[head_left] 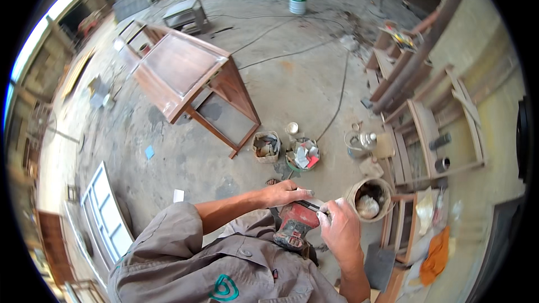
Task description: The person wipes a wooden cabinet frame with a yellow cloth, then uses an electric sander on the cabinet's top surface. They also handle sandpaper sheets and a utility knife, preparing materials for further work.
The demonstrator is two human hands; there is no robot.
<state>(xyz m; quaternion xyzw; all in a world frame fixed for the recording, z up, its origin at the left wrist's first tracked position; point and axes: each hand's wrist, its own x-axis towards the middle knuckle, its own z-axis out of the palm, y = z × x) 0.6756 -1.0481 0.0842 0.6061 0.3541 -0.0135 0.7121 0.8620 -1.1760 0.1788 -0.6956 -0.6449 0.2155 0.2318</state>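
Close to my body is a red and black power sander point(298, 221), its body pointing back toward me and its flat pad end facing away. My left hand point(285, 193) grips the left end of the pad, thumb along the edge. At the pad's right end, my right hand point(340, 225) is closed with thumb and fingers pinching the edge. A thin pale strip point(315, 203) shows along the pad between both hands; whether it is sandpaper I cannot tell. White dust coats the fingertips.
Ahead to the left stands a brown wooden table point(185, 59). Two containers of scraps, a basket point(266, 147) and a tub point(303, 154), sit on the floor ahead. A bucket point(369, 199) is near my right hand, beside wooden frames point(429, 134). A cable point(339, 101) crosses the floor.
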